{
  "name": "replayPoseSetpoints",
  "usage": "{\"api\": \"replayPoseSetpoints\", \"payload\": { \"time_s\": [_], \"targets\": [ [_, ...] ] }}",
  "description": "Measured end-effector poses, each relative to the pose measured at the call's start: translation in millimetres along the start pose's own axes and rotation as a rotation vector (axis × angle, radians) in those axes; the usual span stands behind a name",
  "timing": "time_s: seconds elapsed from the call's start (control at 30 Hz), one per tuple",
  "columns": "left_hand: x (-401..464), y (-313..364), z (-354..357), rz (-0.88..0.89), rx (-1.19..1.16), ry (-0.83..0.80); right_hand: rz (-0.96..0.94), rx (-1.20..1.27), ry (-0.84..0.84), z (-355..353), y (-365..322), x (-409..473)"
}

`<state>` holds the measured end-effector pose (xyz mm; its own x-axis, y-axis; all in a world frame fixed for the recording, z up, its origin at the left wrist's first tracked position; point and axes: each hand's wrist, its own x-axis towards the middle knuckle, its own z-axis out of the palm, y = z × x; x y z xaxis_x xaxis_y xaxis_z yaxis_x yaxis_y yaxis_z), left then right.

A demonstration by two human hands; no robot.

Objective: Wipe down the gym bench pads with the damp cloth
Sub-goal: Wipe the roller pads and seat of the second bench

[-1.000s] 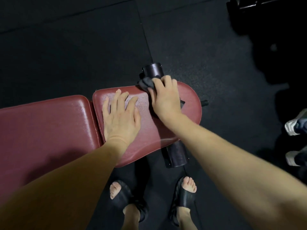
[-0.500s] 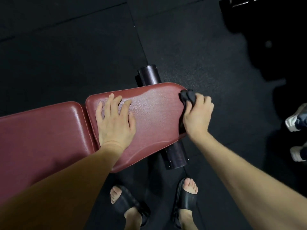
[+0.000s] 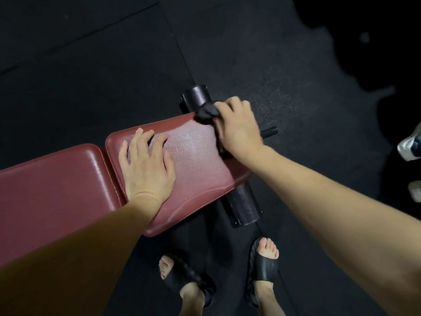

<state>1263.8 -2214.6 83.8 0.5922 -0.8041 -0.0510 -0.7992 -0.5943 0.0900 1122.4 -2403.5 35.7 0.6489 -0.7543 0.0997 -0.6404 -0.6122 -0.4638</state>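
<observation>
Right grip: the right hand (image 3: pixel 239 130) has its fingers curled around the dark cloth (image 3: pixel 206 111), a bunch of which sticks out past the fingertips.
Cloth place: it sits at the far corner of the seat pad (image 3: pixel 196 165), right under the grip, just in front of the black roller (image 3: pixel 196 96).
Left grip: the left hand (image 3: pixel 148 165) lies flat with fingers spread on the same pad, holding nothing, well to the left of the cloth.
Change: half a second ago the cloth was at the pad's right end; it has now swept up to the far corner. The left hand has not moved.
Pad surface: the stretch between the two hands shows a pale wet sheen.
Meaning: the seat pad's end and edge look nearly covered. I judge this pad close to done.
Left to do: the long pad (image 3: pixel 52 183), left of the resting hand, shows no such sheen and probably awaits wiping.
</observation>
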Motion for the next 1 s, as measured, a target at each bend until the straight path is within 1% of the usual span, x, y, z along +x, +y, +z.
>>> {"api": "replayPoseSetpoints", "payload": {
  "time_s": [0.07, 0.17, 0.23, 0.3, 0.37, 0.43, 0.5, 0.57, 0.6, 0.63, 0.7, 0.77, 0.8, 0.87, 1.0],
  "targets": [
    [-1, -1, 1, 0.005, 0.006, 0.002, 0.139, -0.012, 0.037, -3, 26, -8],
    [-1, -2, 2, 0.003, 0.000, 0.001, 0.366, 0.037, 0.096, -4, 37, -40],
    [-1, -3, 3, 0.003, -0.006, 0.003, 0.516, 0.052, 0.175, 0, 22, -69],
    [-2, -4, 4, 0.010, -0.007, 0.002, 0.594, 0.055, 0.234, 5, -18, -103],
    [-2, -3, 4, 0.012, -0.009, 0.003, 0.541, 0.090, 0.193, 12, -71, -135],
    [-3, -4, 3, 0.018, -0.007, 0.002, 0.465, 0.141, 0.139, 18, -104, -156],
    [-3, -4, 4, 0.024, -0.004, 0.009, 0.366, 0.143, 0.142, 19, -96, -156],
    [-4, -4, 5, 0.028, -0.009, 0.013, 0.278, 0.096, 0.157, 13, -65, -139],
    [-4, -4, 5, 0.030, -0.012, 0.016, 0.279, 0.068, 0.171, 10, -48, -125],
    [-4, -4, 6, 0.031, -0.016, 0.019, 0.320, 0.042, 0.196, 7, -29, -109],
    [-4, -5, 6, 0.025, -0.026, 0.026, 0.468, 0.014, 0.245, 1, 11, -73],
    [-3, -5, 6, 0.023, -0.032, 0.029, 0.586, 0.040, 0.234, -3, 40, -52],
    [-3, -5, 6, 0.023, -0.037, 0.030, 0.611, 0.065, 0.218, -3, 47, -50],
    [-3, -4, 4, 0.018, -0.047, 0.032, 0.593, 0.088, 0.198, -3, 37, -62],
    [-4, -3, 2, 0.016, -0.049, 0.031, 0.425, 0.087, 0.200, 7, -32, -114]
  ]
}}
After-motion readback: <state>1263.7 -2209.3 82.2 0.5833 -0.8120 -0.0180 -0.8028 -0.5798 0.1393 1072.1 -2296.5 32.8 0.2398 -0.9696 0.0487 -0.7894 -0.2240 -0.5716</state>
